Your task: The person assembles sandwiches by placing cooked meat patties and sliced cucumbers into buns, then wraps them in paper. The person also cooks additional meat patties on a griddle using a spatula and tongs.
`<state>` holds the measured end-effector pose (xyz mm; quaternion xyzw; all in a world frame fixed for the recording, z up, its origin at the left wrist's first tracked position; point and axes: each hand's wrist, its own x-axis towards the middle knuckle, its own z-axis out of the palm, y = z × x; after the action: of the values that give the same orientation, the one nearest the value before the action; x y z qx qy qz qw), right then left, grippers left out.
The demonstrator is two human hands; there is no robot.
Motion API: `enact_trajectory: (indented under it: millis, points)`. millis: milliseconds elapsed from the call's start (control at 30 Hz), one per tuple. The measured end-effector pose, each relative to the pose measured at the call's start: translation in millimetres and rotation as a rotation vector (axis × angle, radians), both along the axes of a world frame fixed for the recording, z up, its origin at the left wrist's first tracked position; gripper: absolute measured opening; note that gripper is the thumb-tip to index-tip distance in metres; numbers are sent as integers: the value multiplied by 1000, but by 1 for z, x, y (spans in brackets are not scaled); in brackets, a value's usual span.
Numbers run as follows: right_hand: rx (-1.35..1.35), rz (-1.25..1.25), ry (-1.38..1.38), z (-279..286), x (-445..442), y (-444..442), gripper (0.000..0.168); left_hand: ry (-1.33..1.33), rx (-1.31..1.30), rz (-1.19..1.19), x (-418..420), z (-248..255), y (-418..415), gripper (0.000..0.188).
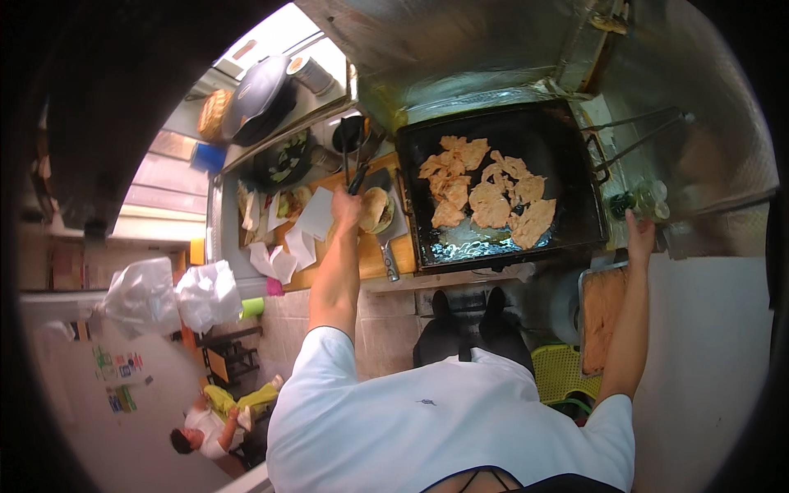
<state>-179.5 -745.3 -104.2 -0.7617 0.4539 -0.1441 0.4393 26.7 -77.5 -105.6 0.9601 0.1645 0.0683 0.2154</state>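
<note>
My left hand (347, 208) is closed on the dark handle of a pair of tongs (354, 175) over the wooden cutting board (404, 248). Just right of it, a filled round bun (373, 211) lies on the blade of a metal spatula (389, 259). Several pieces of meat (489, 205) lie flat on the black griddle (548, 138). Beyond the griddle's right edge, my right hand (641, 234) is at a clear bottle or container (652, 200) with something green by it; whether the fingers grip it cannot be told.
White paper sheets (315, 214) and another filled bun (293, 202) lie on the board's left part. A second pair of tongs (641, 138) rests at the griddle's right edge. A tray (605, 320) stands below right. Plastic bags (208, 296) hang at left; a person (209, 428) sits farther off.
</note>
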Motion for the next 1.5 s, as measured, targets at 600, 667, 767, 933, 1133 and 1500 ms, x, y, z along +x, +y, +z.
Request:
enact_trajectory:
  millis: [600,667,767,933,1133,1500]
  points:
    - [1141,621,-277,38,17,379,28,265,-1043,-221,-209,111,-167,21]
    - [1026,528,-148,84,37,361,28,178,-1378,-83,-216,106,-176,22]
    - [407,648,-25,48,79,283,36,224,-1155,-86,-215,103,-152,24]
    - [8,874,253,26,138,229,28,215,-1154,-50,-221,82,-122,30]
    - [154,928,266,63,126,237,24,150,-1103,6,-232,82,-117,30]
    - [580,1108,203,112,42,271,24,113,-1051,-4,-225,88,-102,30]
